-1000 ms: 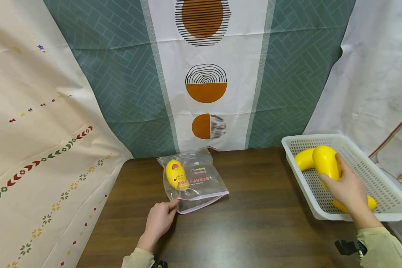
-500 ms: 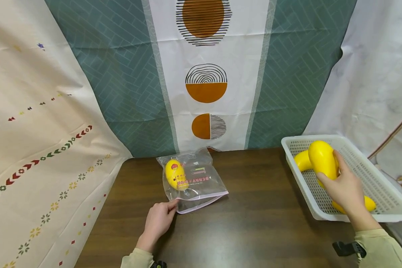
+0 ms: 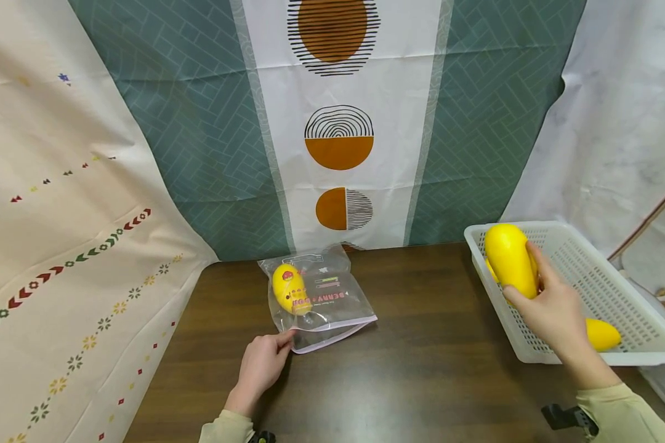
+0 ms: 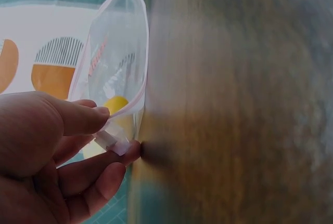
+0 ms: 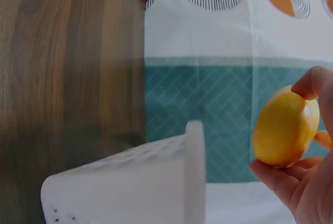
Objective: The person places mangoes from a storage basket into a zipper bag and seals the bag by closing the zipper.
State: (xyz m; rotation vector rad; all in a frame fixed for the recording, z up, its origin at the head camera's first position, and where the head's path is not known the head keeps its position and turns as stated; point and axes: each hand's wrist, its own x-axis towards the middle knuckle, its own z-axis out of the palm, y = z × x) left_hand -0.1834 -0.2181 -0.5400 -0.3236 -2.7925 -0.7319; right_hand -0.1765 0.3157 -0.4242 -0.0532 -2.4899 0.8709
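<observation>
My left hand (image 3: pixel 264 363) pinches the near left corner of a clear zip bag (image 3: pixel 338 307) lying on the table. In the left wrist view the bag's mouth (image 4: pixel 145 52) gapes, with thumb and fingers at its lilac edge. Inside the bag lies a yellow oval fruit (image 3: pixel 289 289), partly behind the bag's pink print. On the right, my right hand (image 3: pixel 556 307) grips a smooth yellow mango (image 3: pixel 510 258), held up over the left part of a white basket (image 3: pixel 523 344). The right wrist view shows the mango (image 5: pixel 286 128) between thumb and fingers, above the basket rim.
In the basket, another yellow fruit (image 3: pixel 603 334) lies near the front, half behind my right wrist. A second yellow piece (image 3: pixel 491 269) is mostly hidden by the mango. Brown table (image 3: pixel 421 369) lies between bag and basket; patterned cloth (image 3: pixel 338 123) hangs behind.
My right hand has lifted the mango and moved it left, toward the basket's left rim. My left hand has kept its pinch on the bag, which has stayed in place.
</observation>
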